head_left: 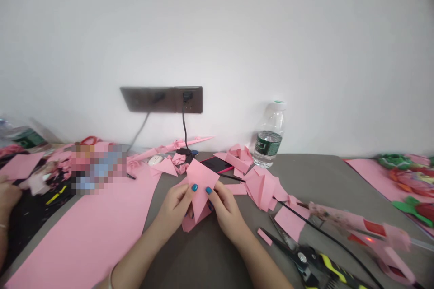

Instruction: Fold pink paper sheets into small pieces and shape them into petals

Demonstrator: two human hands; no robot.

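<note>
A folded pink paper piece [200, 176], pointed at its lower end, is held up between both hands near the middle of the view. My left hand [178, 203] pinches its left side, the blue-nailed thumb on the front face. On the right side my right hand [224, 205] grips it the same way, thumb also on the front. The other fingers are mostly hidden behind the paper. More pink paper [193, 223] shows just below and behind the held piece.
A water bottle [267, 144] stands against the wall. Black-and-yellow pliers [305, 257] and a pink glue gun [366, 230] with a cable lie at right. A large pink sheet [98, 230] covers the left side. Another person's hand [8, 196] is at the far left.
</note>
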